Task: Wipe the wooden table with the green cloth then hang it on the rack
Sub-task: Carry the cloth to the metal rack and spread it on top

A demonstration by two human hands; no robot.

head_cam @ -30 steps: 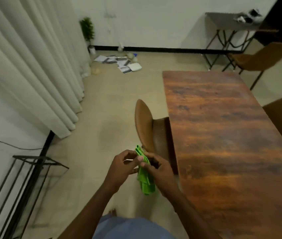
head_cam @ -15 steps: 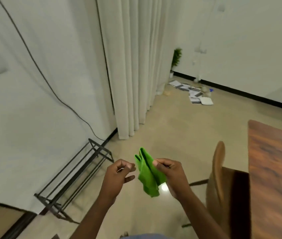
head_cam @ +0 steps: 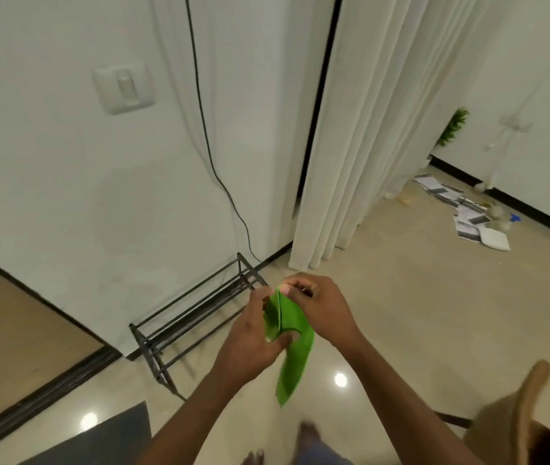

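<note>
While the one green cloth [head_cam: 292, 347] hangs folded in mid-air before us, both our grips hold it: the left grip [head_cam: 250, 340] curls round its middle with the thumb on the fabric, and the right grip [head_cam: 320, 307] pinches its top edge. Its tail dangles free above the floor [head_cam: 401, 313]. One black metal rack [head_cam: 196, 317] stands just beyond, against the wall, and one chair [head_cam: 518, 414] sits well apart at lower right
</note>
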